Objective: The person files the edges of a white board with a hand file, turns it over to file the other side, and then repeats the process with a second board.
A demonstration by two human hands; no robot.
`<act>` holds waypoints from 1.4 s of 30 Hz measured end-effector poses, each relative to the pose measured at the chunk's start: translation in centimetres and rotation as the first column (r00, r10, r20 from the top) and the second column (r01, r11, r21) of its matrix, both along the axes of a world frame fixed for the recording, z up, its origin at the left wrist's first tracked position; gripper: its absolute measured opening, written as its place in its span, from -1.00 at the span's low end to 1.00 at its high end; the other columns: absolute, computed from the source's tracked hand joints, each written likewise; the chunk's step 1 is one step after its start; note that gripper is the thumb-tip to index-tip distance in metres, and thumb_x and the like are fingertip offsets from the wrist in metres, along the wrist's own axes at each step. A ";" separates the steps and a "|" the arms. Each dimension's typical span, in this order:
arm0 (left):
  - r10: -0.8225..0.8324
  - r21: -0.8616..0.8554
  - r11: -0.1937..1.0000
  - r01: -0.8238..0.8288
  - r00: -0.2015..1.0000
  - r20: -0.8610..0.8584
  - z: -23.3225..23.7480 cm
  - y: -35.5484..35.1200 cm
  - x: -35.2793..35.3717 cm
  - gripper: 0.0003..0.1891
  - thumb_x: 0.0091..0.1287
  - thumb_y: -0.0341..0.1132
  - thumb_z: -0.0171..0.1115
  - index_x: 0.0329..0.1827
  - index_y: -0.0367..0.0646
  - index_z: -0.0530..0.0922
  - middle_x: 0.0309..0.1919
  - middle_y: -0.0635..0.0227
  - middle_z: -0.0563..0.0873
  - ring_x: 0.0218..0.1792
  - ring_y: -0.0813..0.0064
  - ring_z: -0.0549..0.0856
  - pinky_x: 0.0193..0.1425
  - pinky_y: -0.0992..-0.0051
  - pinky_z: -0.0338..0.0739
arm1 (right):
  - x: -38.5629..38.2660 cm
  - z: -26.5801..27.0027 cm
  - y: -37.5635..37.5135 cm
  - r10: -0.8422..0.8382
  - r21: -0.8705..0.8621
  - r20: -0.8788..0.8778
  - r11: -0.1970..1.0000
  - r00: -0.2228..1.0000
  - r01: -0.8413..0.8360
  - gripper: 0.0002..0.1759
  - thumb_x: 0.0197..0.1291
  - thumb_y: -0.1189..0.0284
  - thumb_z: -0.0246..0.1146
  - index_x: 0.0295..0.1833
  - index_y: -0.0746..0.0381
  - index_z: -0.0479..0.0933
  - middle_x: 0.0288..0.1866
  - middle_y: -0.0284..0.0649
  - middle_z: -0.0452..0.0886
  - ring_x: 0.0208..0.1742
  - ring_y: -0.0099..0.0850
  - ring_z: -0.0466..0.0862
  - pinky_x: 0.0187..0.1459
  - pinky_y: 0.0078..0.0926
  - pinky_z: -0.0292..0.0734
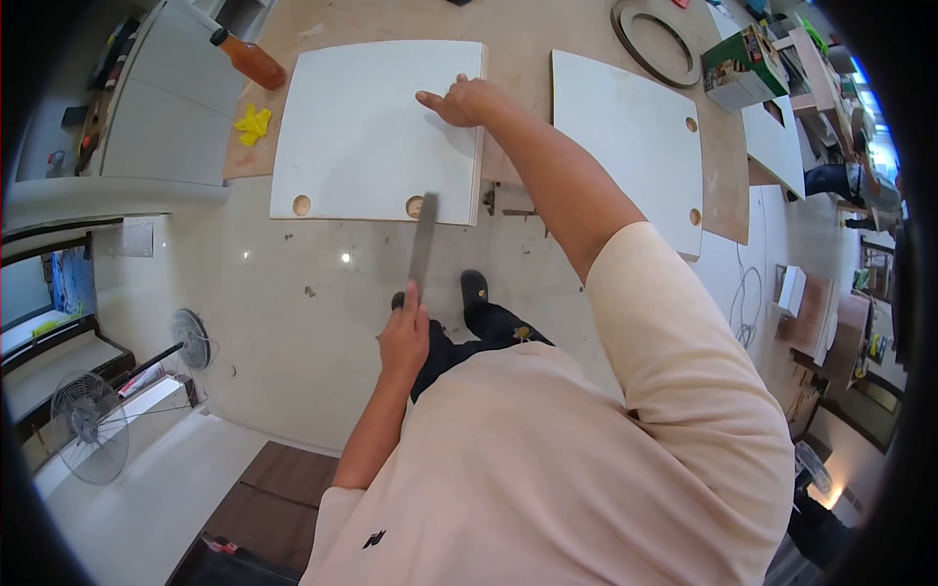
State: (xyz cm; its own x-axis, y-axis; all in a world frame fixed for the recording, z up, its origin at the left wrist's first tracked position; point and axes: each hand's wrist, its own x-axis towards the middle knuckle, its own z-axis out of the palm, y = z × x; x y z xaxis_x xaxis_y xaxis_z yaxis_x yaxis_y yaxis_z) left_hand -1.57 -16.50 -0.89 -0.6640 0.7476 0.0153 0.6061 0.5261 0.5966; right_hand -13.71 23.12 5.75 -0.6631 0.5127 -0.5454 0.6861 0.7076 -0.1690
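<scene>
My left hand [404,337] is wrapped round the lower end of a long, flat grey metal tool [423,244], which looks like a file. The tool's upper end overlaps the near edge of a white board [366,127], beside a round hole [414,206]. Another round hole [302,205] is at the board's near left corner. On the same board, close to its right edge, rests my right hand [463,101], with thumb and a finger spread apart and nothing seen in it.
A second white board [630,137] with two round holes lies to the right on the brown worktable [518,59]. Around them are an orange bottle [252,61], yellow crumpled item [253,125], ring-shaped coil [625,34] and green box [745,70]. Fans stand at left; a person is far right.
</scene>
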 end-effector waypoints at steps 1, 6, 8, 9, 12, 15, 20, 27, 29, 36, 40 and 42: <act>-0.001 -0.005 1.000 0.001 1.000 0.021 -0.1 -1.2 0.2 -0.45 0.50 -0.20 0.18 0.56 0.20 0.37 -0.37 0.11 0.67 -0.44 -0.03 0.69 -0.33 0.08 0.64 | 0.3 0.1 -0.2 0.010 0.002 -0.011 1.000 1.000 -0.010 -0.02 0.41 -0.40 -0.40 0.52 0.11 0.41 0.73 -0.10 -0.01 0.63 -0.05 0.23 0.55 -0.07 0.20; -0.130 -0.059 0.990 0.128 0.991 -0.019 0.1 7.9 -0.3 -0.44 0.51 -0.21 0.18 0.57 0.20 0.35 -0.38 0.10 0.67 -0.43 -0.01 0.69 -0.33 0.09 0.62 | 0.4 1.6 -0.9 -0.025 -0.010 -0.036 1.000 0.999 0.024 -0.01 0.41 -0.40 -0.37 0.49 0.13 0.45 0.72 -0.10 0.03 0.65 -0.08 0.20 0.56 -0.12 0.18; -0.151 -0.108 0.982 0.154 0.988 0.032 2.5 11.7 -1.0 -0.40 0.50 -0.28 0.20 0.60 0.24 0.31 -0.40 0.08 0.67 -0.40 0.01 0.69 -0.30 0.12 0.61 | 0.5 1.1 -0.6 0.017 0.008 -0.016 1.000 1.000 -0.017 0.00 0.42 -0.39 -0.37 0.48 0.16 0.47 0.71 -0.06 0.07 0.65 -0.05 0.21 0.56 -0.12 0.17; -0.137 -0.072 0.988 0.137 0.991 0.007 2.3 11.0 -1.1 -0.42 0.51 -0.23 0.17 0.59 0.20 0.32 -0.41 0.09 0.67 -0.40 0.01 0.69 -0.31 0.12 0.62 | 0.2 0.8 -0.4 0.052 0.017 -0.008 0.999 0.999 -0.052 0.00 0.42 -0.39 -0.37 0.47 0.18 0.47 0.70 -0.04 0.08 0.64 -0.04 0.21 0.56 -0.12 0.17; -0.036 0.006 0.999 0.037 0.996 -0.079 -0.4 3.6 -1.7 -0.45 0.54 -0.14 0.12 0.58 0.13 0.34 -0.44 0.11 0.64 -0.40 0.02 0.69 -0.32 0.11 0.62 | 0.3 0.8 -0.2 0.104 0.057 -0.039 0.993 0.994 -0.102 0.00 0.42 -0.39 -0.36 0.47 0.20 0.47 0.67 0.06 0.12 0.62 0.00 0.25 0.57 -0.12 0.15; 0.101 -0.032 0.994 -0.102 0.994 -0.043 -0.3 -4.0 -2.5 -0.43 0.54 -0.16 0.11 0.61 0.13 0.30 -0.46 0.09 0.64 -0.42 0.03 0.67 -0.30 0.09 0.61 | 0.7 -1.1 -0.7 0.035 0.075 -0.144 0.997 0.989 -0.024 0.03 0.42 -0.40 -0.38 0.48 0.25 0.43 0.65 0.16 0.12 0.59 0.07 0.28 0.56 -0.13 0.17; -0.181 -0.122 0.978 0.171 0.980 -0.080 -0.7 4.4 -3.2 -0.47 0.54 -0.18 0.08 0.57 0.06 0.34 -0.40 0.04 0.66 -0.34 0.01 0.73 -0.27 0.10 0.66 | 0.6 1.3 -0.7 0.078 0.038 -0.080 0.996 0.994 -0.076 -0.01 0.45 -0.35 -0.38 0.58 0.24 0.28 0.64 0.18 0.13 0.59 0.10 0.27 0.55 -0.11 0.19; -0.073 -0.033 0.997 0.072 0.997 -0.035 0.9 1.1 -5.3 -0.44 0.52 -0.14 0.12 0.58 0.16 0.32 -0.39 0.07 0.68 -0.39 -0.01 0.73 -0.33 0.05 0.65 | -0.7 -4.2 2.7 0.218 0.092 -0.068 0.973 0.974 -0.211 0.01 0.47 -0.33 -0.37 0.56 0.34 0.26 0.64 0.21 0.11 0.57 0.15 0.29 0.56 -0.11 0.17; -0.027 -0.065 0.998 0.026 0.999 -0.020 0.3 -2.6 -6.6 -0.42 0.52 -0.13 0.12 0.60 0.19 0.29 -0.40 0.08 0.67 -0.39 -0.01 0.73 -0.36 0.06 0.65 | -0.6 -5.1 2.0 0.157 0.074 -0.076 0.986 0.985 -0.151 0.04 0.46 -0.34 -0.37 0.55 0.39 0.26 0.64 0.23 0.11 0.57 0.15 0.29 0.57 -0.13 0.17; -0.266 -0.095 0.959 0.268 0.963 0.040 1.2 7.5 -8.9 -0.44 0.54 -0.12 0.06 0.59 0.28 0.27 -0.31 0.08 0.68 -0.39 -0.04 0.72 -0.25 0.05 0.66 | -0.6 -2.4 1.1 0.069 0.061 -0.007 0.996 0.998 -0.069 -0.02 0.48 -0.30 -0.37 0.58 0.32 0.23 0.62 0.24 0.14 0.57 0.10 0.30 0.55 -0.16 0.21; -0.180 -0.063 0.982 0.180 0.984 0.011 2.5 4.6 -10.4 -0.44 0.53 -0.13 0.12 0.59 0.22 0.31 -0.36 0.10 0.68 -0.38 0.02 0.70 -0.30 0.12 0.66 | 0.0 0.1 0.2 0.263 0.111 0.000 0.959 0.965 -0.262 -0.30 0.59 -0.11 -0.39 0.65 -0.05 0.16 0.60 0.25 0.18 0.56 0.11 0.33 0.53 -0.13 0.26; -0.028 -0.084 0.996 0.024 0.998 -0.049 0.4 -1.8 -11.3 -0.44 0.51 -0.13 0.14 0.57 0.14 0.33 -0.37 0.09 0.68 -0.43 -0.02 0.70 -0.31 0.06 0.65 | -0.5 0.8 -0.2 0.275 0.148 0.047 0.949 0.960 -0.279 -0.41 0.62 -0.01 -0.40 0.64 -0.22 0.16 0.61 0.24 0.18 0.53 0.12 0.36 0.52 -0.10 0.28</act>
